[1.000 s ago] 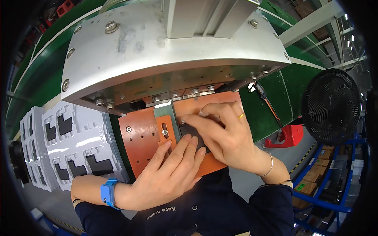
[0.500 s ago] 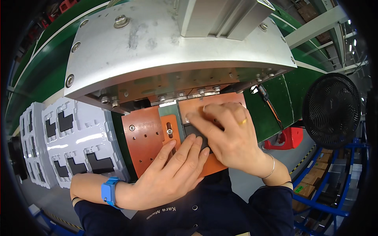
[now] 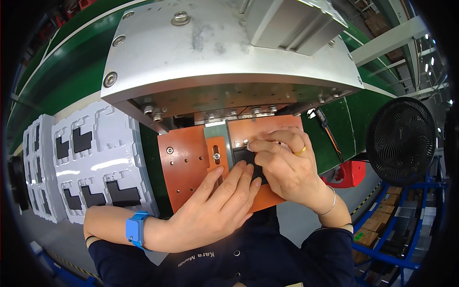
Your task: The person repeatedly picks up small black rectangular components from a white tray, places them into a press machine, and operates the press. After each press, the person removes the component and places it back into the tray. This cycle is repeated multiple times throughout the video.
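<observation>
A flat black piece lies on the orange fixture plate, against a grey-green strip along its left side. My left hand rests with its fingers stretched out, the tips pressing on the black piece's left part. At the piece's far edge my right hand is closed, thumb and index finger brought together; what is between the tips is too small to make out. Small shiny tabs show just beyond that edge. Left of the strip, a slotted orange stop is held by a screw. My hands cover the piece's near part.
A large metal press housing overhangs the plate's far side. White moulded trays with black L-shaped pieces stand at left. To the right are a cutter-like tool, a red-handled object, a black fan and a blue rack.
My right hand's fingers have curled in, with the index fingertip drawn to the piece's far edge, uncovering small shiny tabs. The left hand stays on the piece; the whole view has shifted slightly.
</observation>
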A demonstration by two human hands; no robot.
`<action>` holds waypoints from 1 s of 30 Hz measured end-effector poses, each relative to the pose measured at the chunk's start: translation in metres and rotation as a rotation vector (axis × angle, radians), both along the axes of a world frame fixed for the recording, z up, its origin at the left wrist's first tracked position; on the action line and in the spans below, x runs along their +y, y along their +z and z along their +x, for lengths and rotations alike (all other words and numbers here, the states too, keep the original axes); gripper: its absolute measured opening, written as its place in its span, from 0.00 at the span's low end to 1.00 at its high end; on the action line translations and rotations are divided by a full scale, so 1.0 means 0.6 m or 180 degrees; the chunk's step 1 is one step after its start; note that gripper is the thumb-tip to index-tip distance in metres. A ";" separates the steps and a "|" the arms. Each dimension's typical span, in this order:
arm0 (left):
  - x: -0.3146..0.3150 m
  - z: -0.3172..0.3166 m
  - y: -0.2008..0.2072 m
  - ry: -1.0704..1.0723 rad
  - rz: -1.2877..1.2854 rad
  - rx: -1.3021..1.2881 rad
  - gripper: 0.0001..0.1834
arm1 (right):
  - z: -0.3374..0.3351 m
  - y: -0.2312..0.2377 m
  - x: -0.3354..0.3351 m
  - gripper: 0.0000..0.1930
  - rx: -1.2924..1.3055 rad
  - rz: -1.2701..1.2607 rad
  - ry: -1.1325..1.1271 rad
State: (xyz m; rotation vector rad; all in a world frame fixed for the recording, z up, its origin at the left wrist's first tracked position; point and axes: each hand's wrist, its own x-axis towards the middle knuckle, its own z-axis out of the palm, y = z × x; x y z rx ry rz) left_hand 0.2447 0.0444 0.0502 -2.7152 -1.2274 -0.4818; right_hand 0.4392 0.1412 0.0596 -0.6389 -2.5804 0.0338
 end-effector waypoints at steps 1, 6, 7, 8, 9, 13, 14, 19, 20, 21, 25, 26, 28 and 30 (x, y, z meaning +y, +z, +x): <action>0.000 0.000 0.001 0.0004 0.0039 0.0012 0.27 | 0.001 0.002 -0.005 0.11 -0.0151 0.0121 -0.0036; -0.002 -0.001 -0.002 0.0011 0.0023 0.0005 0.27 | -0.009 0.013 -0.017 0.11 -0.0624 0.0380 -0.0194; -0.002 -0.002 -0.001 0.0006 0.0021 0.0010 0.28 | -0.010 0.013 -0.019 0.12 -0.0643 0.0392 -0.0231; -0.002 -0.002 -0.001 0.0004 -0.0003 -0.0007 0.29 | -0.010 0.012 -0.020 0.13 -0.0662 0.0403 -0.0267; -0.002 -0.001 0.000 0.0003 -0.0028 -0.0023 0.31 | -0.009 0.010 -0.015 0.14 -0.0488 0.0343 -0.0363; -0.003 -0.001 -0.001 0.0020 -0.0067 -0.0051 0.32 | -0.004 -0.004 -0.005 0.16 -0.0030 0.0359 -0.0533; -0.003 -0.001 -0.001 0.0015 -0.0067 -0.0047 0.32 | -0.002 -0.008 -0.006 0.15 0.0005 0.0378 -0.0491; -0.004 -0.001 -0.005 0.0010 -0.0080 -0.0067 0.33 | -0.001 -0.010 -0.007 0.14 -0.0002 0.0377 -0.0424; -0.004 -0.001 -0.005 0.0010 -0.0085 -0.0057 0.33 | -0.003 -0.008 -0.008 0.15 -0.0027 0.0378 -0.0454; -0.003 -0.001 -0.005 0.0008 -0.0089 -0.0047 0.33 | -0.005 -0.006 -0.008 0.16 -0.0051 0.0379 -0.0485; -0.004 -0.001 -0.001 0.0005 -0.0109 -0.0029 0.32 | -0.005 0.003 -0.008 0.21 -0.0161 0.0367 -0.0610; -0.004 -0.001 0.000 0.0010 -0.0131 -0.0032 0.32 | -0.004 0.002 -0.007 0.22 -0.0129 0.0401 -0.0639; -0.005 -0.001 0.001 0.0032 -0.0174 -0.0033 0.33 | 0.002 0.001 -0.008 0.24 0.0047 0.0311 -0.0589; -0.006 -0.002 0.001 0.0029 -0.0128 0.0004 0.33 | 0.024 0.004 -0.018 0.25 0.0335 0.0063 -0.0423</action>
